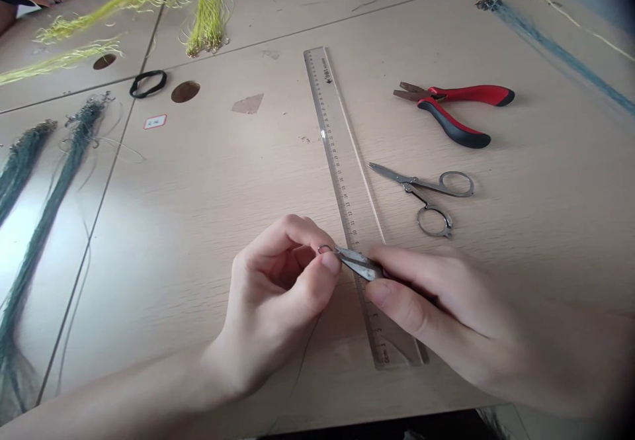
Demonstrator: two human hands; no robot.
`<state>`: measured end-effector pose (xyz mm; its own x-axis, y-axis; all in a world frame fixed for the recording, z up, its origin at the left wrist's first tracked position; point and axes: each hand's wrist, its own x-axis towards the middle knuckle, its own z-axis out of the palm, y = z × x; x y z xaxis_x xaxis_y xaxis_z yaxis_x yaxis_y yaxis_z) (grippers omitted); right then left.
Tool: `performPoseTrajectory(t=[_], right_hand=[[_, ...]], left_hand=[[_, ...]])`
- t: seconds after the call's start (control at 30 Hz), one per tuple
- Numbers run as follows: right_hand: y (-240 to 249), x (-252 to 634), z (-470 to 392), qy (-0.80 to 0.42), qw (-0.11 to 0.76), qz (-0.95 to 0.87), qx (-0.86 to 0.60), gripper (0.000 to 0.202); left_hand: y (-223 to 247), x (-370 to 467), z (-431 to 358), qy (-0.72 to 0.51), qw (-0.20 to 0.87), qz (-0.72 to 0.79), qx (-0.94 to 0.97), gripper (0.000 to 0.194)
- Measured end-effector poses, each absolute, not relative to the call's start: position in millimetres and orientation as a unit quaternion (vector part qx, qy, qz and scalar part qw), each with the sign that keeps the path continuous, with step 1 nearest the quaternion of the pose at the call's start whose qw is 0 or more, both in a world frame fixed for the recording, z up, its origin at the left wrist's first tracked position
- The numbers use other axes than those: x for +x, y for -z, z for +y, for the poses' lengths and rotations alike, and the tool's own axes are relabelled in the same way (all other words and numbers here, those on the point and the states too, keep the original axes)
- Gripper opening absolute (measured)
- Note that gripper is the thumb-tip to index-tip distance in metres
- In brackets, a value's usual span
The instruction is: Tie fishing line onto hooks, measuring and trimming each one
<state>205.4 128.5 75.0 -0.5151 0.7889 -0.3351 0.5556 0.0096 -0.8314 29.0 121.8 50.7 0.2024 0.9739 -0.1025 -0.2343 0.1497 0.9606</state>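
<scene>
A long clear plastic ruler (347, 162) lies on the pale wood-grain tabletop (213, 188), its near end towards the person. Just left of its nearer half, the left hand (278, 301) pinches a small dark metal loop (324, 249) between thumb and forefinger; its other fingers curl in beneath. A thin dark cord (303, 357) trails from under that hand towards the near edge, left of the ruler.

The right hand (441, 308), mostly right of the ruler, has thumb and fingers closed around a slim tool with grey metal jaws, and these cross above the ruler. The tool's long axis runs crosswise to the ruler, its tip pointing left and slightly away from the person, towards the loop. So the loop lies just beyond the tip, held in the left fingers, which are the nearer ones. Its rounded end shows on the left and its length seems roughly in line with the tool; whether the tip touches it cannot be told.

Right of the ruler lie silver folding scissors (409, 183), and beyond them red-and-black-handled pliers (436, 96) with their handles apart.
</scene>
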Motion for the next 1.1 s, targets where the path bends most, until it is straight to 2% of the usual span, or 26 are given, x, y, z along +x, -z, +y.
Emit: performPoseTrajectory(t=[0.57, 1.1], right_hand=[[-73.4, 205.2, 127.9, -0.49, 0.134, -0.715, -0.48, 0.033], [-74.4, 206.1, 127.8, -0.497, 0.124, -0.707, -0.488, 0.037]], left_hand=[[-50.1, 28.7, 121.4, -0.475, 0.631, 0.421, 0.447, 0.01], [-49.5, 28.0, 122.1, -0.476, 0.631, 0.411, 0.454, 0.011]])
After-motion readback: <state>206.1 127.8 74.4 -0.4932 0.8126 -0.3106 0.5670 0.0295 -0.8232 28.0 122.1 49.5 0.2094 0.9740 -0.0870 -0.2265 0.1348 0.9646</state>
